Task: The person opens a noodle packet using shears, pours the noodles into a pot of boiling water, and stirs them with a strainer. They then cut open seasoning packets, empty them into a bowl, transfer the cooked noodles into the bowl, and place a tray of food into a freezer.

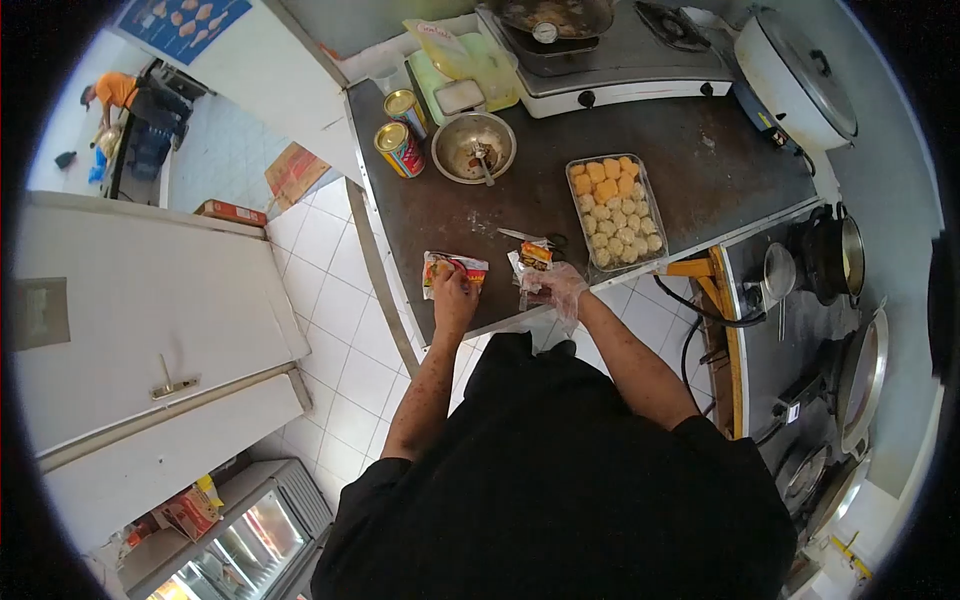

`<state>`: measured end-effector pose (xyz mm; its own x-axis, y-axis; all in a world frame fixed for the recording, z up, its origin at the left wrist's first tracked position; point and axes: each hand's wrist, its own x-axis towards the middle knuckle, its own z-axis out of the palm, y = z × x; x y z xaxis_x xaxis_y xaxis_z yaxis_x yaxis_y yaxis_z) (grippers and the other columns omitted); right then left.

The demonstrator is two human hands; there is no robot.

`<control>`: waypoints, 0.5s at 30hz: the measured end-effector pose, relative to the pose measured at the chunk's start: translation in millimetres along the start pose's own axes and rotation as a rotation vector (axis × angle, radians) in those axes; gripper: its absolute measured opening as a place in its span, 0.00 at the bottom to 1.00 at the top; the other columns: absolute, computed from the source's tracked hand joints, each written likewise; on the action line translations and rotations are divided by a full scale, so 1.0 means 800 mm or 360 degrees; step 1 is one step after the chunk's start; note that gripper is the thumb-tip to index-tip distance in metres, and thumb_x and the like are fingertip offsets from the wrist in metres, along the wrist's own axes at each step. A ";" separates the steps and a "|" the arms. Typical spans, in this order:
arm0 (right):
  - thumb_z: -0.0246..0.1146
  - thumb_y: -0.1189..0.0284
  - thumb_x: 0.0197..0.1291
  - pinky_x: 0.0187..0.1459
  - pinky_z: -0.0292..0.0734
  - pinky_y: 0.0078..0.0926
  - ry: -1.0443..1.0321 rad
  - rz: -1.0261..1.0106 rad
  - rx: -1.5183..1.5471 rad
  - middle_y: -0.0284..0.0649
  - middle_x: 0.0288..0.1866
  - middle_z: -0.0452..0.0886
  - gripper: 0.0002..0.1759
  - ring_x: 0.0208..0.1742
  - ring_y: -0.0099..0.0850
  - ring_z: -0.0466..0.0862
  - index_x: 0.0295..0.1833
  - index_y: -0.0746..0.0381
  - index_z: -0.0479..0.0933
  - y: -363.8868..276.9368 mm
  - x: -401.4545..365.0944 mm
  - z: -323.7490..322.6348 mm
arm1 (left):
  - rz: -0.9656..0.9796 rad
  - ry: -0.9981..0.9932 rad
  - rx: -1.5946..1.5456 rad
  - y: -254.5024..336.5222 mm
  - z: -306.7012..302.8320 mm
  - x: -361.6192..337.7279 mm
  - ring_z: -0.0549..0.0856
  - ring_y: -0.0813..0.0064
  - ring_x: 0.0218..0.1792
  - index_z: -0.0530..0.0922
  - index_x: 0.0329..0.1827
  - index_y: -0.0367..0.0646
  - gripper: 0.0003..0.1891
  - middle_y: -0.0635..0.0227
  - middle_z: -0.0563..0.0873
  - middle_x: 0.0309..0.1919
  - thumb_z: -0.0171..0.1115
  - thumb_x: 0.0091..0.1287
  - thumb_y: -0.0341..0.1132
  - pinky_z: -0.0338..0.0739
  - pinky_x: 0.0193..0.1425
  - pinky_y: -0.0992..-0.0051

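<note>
the left hand (455, 287) was set on a red packet (473, 268) near the front edge of the dark worktop (370, 215), its fingers bent down over the wrapper; i could not tell whether they pinched it or only rested there, as the fingertips were small and partly hidden. the right hand (560, 286), in a loose clear plastic glove, had its fingers closed on a small orange-and-silver packet (537, 257), just to the right of the red one and also near the edge. scissors (515, 235) lay just beyond that packet, one pale blade pointing left.

a clear tray (658, 215) stood to the right of the gloved hand, filled with orange pieces (605, 180) at the far end and paler round ones (620, 228) nearer. farther back were a metal bowl (442, 163) with a spoon (484, 165) in it, two cans (400, 150) to its left, and a white stove (640, 90). a large lidded pot (795, 95) stood at the far right corner. beyond the doorway, well apart, a person in an orange top (118, 92) bent forward.
</note>
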<state>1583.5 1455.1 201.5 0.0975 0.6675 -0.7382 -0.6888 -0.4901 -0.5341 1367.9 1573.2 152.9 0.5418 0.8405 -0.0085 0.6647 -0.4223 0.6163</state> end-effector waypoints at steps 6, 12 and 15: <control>0.73 0.78 0.50 0.43 0.85 0.34 -0.0074 -0.0098 -0.0105 0.40 0.42 0.84 0.20 0.40 0.32 0.86 0.50 0.65 0.78 0.004 -0.034 -0.021 | -0.0097 0.0539 -0.0008 0.067 -0.028 -0.015 0.80 0.56 0.48 0.84 0.35 0.38 0.07 0.57 0.81 0.42 0.68 0.54 0.28 0.75 0.53 0.64; 0.72 0.76 0.52 0.41 0.83 0.29 -0.0111 -0.0520 -0.0907 0.35 0.39 0.85 0.18 0.40 0.27 0.85 0.50 0.64 0.81 0.007 -0.043 -0.009 | -0.0060 0.0692 -0.0591 0.101 -0.004 -0.028 0.84 0.65 0.32 0.84 0.35 0.38 0.06 0.59 0.83 0.32 0.68 0.54 0.25 0.77 0.38 0.70; 0.68 0.66 0.56 0.41 0.82 0.36 0.0240 -0.0964 -0.1573 0.49 0.38 0.85 0.17 0.38 0.40 0.86 0.46 0.66 0.81 0.017 -0.064 -0.002 | -0.0013 0.0759 -0.0639 0.113 0.017 -0.033 0.84 0.66 0.29 0.85 0.35 0.37 0.05 0.60 0.83 0.27 0.67 0.55 0.26 0.77 0.35 0.70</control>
<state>1570.0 1413.5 231.2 0.3486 0.9008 -0.2589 0.3518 -0.3818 -0.8547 1420.8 1508.2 197.7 0.1868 0.9414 0.2809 0.3725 -0.3325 0.8664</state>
